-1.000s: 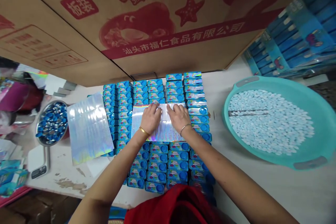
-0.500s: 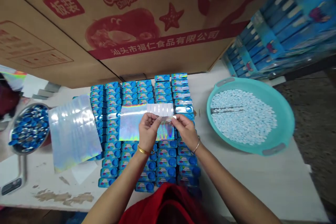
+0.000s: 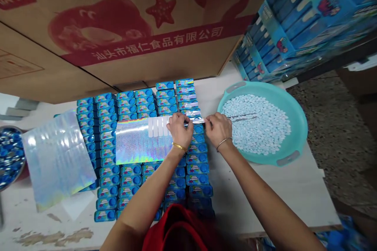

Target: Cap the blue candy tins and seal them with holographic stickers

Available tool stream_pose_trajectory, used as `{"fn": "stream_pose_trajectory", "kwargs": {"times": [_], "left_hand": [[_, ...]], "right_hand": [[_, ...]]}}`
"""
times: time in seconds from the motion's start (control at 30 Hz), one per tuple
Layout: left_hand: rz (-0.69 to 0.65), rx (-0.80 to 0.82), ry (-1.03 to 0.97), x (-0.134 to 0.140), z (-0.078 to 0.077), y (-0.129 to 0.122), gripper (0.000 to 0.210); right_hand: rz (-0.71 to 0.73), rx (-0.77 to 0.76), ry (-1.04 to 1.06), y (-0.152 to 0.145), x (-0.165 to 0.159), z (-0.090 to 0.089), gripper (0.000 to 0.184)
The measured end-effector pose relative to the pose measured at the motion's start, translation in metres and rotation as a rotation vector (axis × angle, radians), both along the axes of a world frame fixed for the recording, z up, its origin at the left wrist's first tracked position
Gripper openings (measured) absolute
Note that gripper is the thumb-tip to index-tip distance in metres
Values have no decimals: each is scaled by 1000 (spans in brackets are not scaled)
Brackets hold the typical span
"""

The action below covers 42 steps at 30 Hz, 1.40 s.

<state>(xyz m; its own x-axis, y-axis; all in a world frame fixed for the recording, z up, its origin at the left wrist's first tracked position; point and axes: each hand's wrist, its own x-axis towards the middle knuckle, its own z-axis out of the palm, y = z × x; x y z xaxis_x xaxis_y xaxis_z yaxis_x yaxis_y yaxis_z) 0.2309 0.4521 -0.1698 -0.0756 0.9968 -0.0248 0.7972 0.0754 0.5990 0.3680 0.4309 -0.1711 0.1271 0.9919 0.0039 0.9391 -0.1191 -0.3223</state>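
A narrow, shiny clear-looking sticker strip (image 3: 196,120) is stretched between my two hands over the rightmost column of blue tins (image 3: 198,148). My left hand (image 3: 180,130) pinches its left end, and my right hand (image 3: 218,128) pinches the right end, just past the column's edge. Whether the strip touches the tin below I cannot tell. Under my left hand lies a holographic sticker sheet (image 3: 134,141) across the tins, with several pale strip shapes near its upper right. Tins farther back in the right column carry shiny strips on their tops.
On the right stands a turquoise basin (image 3: 299,125) of small pale pieces (image 3: 259,129), with tweezers (image 3: 243,117) lying on them. Another holographic sheet (image 3: 59,157) lies left, near a pan of blue pieces (image 3: 10,153). A large carton (image 3: 123,47) and blue display boxes (image 3: 291,19) stand behind.
Both hands have moved right relative to the tins, from above the sticker sheet to the right column, carrying the strip, now pulled out straight. The camera view has shifted right.
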Motion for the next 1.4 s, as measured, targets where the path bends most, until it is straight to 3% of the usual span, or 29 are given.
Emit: {"fn": "stream_pose_trajectory", "kwargs": {"times": [0.17, 0.33, 0.57, 0.67, 0.77, 0.87, 0.93, 1.03, 1.17, 1.4], "left_hand": [[-26, -30, 121, 3, -7, 1, 4], [37, -65, 158, 1, -4, 5, 35], [-12, -119, 180, 2, -1, 7, 33], [-177, -61, 119, -32, 8, 11, 20], [-300, 33, 187, -94, 21, 19, 25], [-298, 19, 413, -154, 29, 28, 32], [-363, -50, 510, -178, 28, 32, 31], [-465, -111, 575, -190, 21, 34, 26], [-506, -35, 604, -186, 15, 30, 26], [-527, 37, 561, -186, 9, 19, 22]], "right_hand": [[28, -84, -122, 2, -6, -2, 29], [59, -68, -115, -5, -10, -4, 27], [119, -239, -80, -8, -12, 1, 23], [147, -262, -139, -9, -12, 13, 25], [124, -153, -136, -10, -29, 29, 30], [257, -106, -17, -6, -70, 35, 39], [392, -118, 55, 1, -104, 28, 42], [502, -140, 79, 12, -146, 7, 43], [490, -139, 70, 16, -164, -19, 42], [476, -114, 69, 12, -159, -22, 41]]}}
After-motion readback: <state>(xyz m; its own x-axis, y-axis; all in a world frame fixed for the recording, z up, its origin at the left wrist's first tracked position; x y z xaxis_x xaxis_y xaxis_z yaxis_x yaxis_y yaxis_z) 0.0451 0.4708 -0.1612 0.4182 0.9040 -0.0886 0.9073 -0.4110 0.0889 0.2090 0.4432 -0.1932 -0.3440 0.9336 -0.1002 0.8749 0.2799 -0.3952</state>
